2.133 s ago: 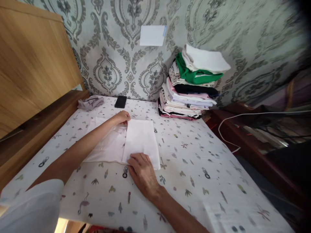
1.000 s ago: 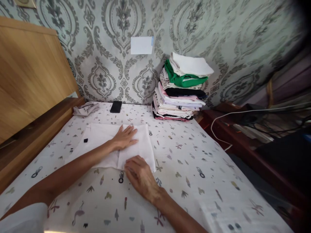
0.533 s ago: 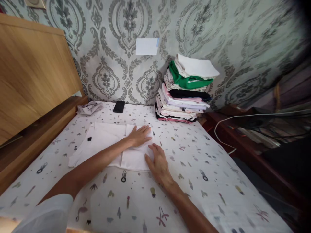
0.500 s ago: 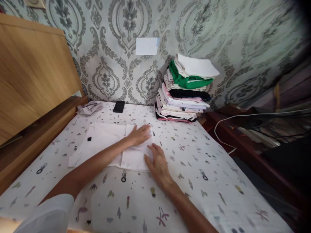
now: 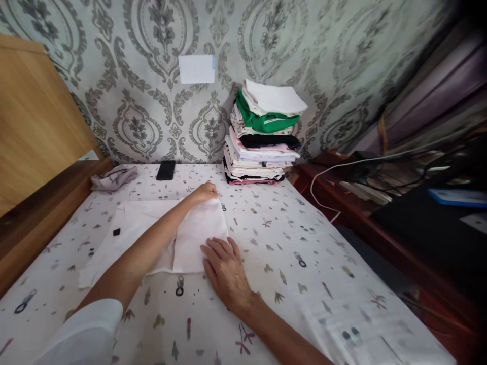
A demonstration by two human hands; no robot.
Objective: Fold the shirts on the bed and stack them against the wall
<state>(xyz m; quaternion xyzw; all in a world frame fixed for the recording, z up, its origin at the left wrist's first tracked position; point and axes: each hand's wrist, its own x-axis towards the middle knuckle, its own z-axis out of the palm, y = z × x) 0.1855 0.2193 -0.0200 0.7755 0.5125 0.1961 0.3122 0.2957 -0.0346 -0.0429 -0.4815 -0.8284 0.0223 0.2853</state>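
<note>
A white garment (image 5: 200,228) lies on the patterned sheet, its right part folded over in a flat panel. On its left part is a small black patch (image 5: 116,231). My left hand (image 5: 205,192) has its fingers closed at the far right corner of the garment, pinching the fabric there. Closer to me, my right hand (image 5: 226,268) rests with fingers stretched out on the near right edge of the garment. My left forearm crosses over the middle of the garment and covers part of it.
A tall stack of folded clothes (image 5: 262,137) stands against the wall. A black phone (image 5: 166,170) and a crumpled greyish cloth (image 5: 114,178) lie at the back left. Wooden furniture (image 5: 41,106) borders the left; a white cable (image 5: 315,187) hangs on the right.
The view has turned to the right. My left hand has gone from lying flat on the garment to pinching its far right corner. My right hand lies further onto the near edge.
</note>
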